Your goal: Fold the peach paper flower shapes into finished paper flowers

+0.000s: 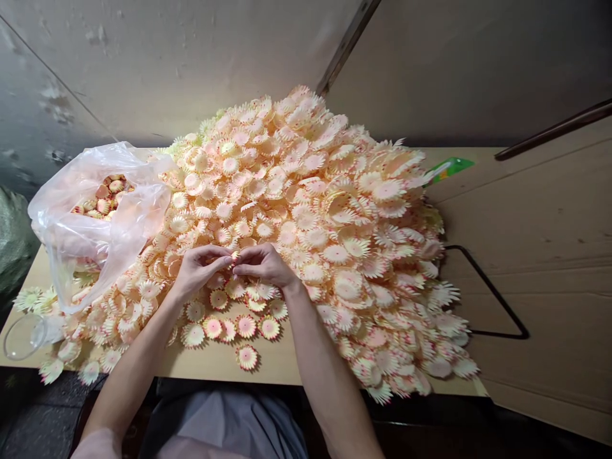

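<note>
Place: small workshop or handwork corner; whether inside a home or separate premises, cannot tell. Evidence: plain wooden table [205, 366] pushed against a grey wall [191, 64], scuffed and flaking at left. Table mostly covered by a heap [306, 204] of near-identical pale, fringed, flower-like pieces, a quantity that suggests batch work. More small pieces in an open plastic bag [143, 217], left. Clear round dish [23, 336] at near left edge. Large creased cardboard [540, 255] along the right side. Green sack-like bundle [14, 242], far left. Floor [43, 408] dark, rough-looking.
</note>
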Demonstrator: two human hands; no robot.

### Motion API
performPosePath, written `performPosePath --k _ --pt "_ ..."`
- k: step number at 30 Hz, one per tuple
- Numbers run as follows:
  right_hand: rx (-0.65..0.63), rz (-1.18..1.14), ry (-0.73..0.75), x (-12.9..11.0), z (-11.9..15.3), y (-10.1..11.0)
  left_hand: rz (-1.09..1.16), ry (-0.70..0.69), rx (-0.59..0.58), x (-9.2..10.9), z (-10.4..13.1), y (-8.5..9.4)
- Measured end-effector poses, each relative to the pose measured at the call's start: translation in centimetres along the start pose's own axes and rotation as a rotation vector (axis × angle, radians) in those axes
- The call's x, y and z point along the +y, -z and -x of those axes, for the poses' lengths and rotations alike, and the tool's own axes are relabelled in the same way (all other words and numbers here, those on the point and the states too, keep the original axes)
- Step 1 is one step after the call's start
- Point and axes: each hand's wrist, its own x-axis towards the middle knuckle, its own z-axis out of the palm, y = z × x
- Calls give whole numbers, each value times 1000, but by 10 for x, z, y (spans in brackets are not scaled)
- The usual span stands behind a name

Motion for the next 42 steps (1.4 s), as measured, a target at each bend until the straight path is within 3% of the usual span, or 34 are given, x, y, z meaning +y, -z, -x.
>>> performPosePath --k 30,37,42 --pt "-3 -1 12 2 1 3 -17 -2 -8 0 1 1" --pt "-6 26 21 3 2 5 150 100 -43 2 4 -5" --pt "28 26 23 5 1 7 -8 -8 -24 6 3 -6"
